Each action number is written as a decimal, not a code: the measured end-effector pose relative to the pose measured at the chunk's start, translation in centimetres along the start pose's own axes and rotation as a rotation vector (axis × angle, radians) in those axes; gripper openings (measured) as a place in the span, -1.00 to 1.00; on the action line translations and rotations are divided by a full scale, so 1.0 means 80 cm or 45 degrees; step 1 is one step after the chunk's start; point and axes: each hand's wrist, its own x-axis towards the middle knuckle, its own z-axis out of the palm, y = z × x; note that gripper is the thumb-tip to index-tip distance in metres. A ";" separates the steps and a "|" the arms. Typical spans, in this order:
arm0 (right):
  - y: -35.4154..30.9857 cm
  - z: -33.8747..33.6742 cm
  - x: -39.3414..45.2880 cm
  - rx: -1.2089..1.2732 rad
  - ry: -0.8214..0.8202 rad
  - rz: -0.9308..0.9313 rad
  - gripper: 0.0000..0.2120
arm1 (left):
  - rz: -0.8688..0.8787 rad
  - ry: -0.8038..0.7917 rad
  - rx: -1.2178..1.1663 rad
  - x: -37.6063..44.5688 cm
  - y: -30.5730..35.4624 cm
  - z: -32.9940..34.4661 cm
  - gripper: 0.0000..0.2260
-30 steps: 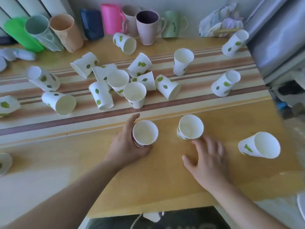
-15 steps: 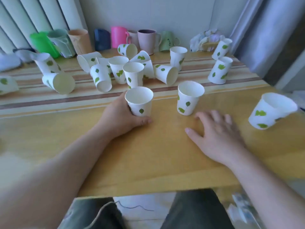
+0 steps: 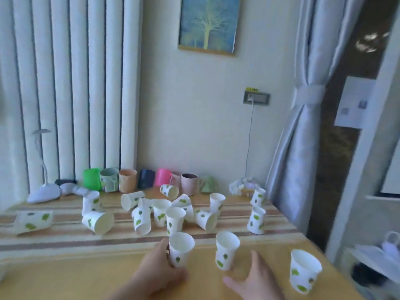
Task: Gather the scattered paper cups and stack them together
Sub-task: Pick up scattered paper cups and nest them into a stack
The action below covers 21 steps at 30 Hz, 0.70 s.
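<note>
Several white paper cups with green leaf prints are scattered on the wooden table (image 3: 65,278), some upright and some on their sides. My left hand (image 3: 157,271) is wrapped around the base of one upright cup (image 3: 180,249) near the front. A second upright cup (image 3: 226,250) stands just right of it. My right hand (image 3: 255,278) rests on the table beside and below this cup with fingers spread, holding nothing. A third upright cup (image 3: 304,271) stands at the front right. A tipped cup (image 3: 98,221) and another tipped one (image 3: 33,221) lie at the left.
A striped cloth (image 3: 54,241) covers the back half of the table. A row of coloured plastic mugs (image 3: 127,180) lines the wall. A white desk lamp (image 3: 43,191) sits at the back left. A curtain (image 3: 296,148) hangs at the right table edge.
The camera has tilted up, so the wall and picture now show. Both hands stay where they were, the left still on its cup.
</note>
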 end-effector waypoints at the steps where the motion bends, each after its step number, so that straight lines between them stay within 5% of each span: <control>1: 0.000 0.003 0.007 0.057 0.022 0.008 0.35 | 0.019 -0.028 0.010 0.004 -0.002 -0.001 -0.10; 8: 0.002 0.041 0.044 0.409 0.074 0.025 0.19 | 0.141 0.050 -0.132 0.004 -0.033 0.002 -0.12; 14: -0.064 0.047 0.062 0.482 0.286 -0.110 -0.25 | 0.133 0.074 -0.167 0.011 -0.028 0.007 -0.35; 18: -0.135 0.038 0.073 0.823 0.139 -0.253 -0.26 | 0.142 0.101 -0.176 0.009 -0.031 0.008 -0.37; 21: -0.151 0.060 0.061 0.732 -0.049 -0.330 -0.36 | 0.126 0.104 -0.167 0.007 -0.031 0.007 -0.43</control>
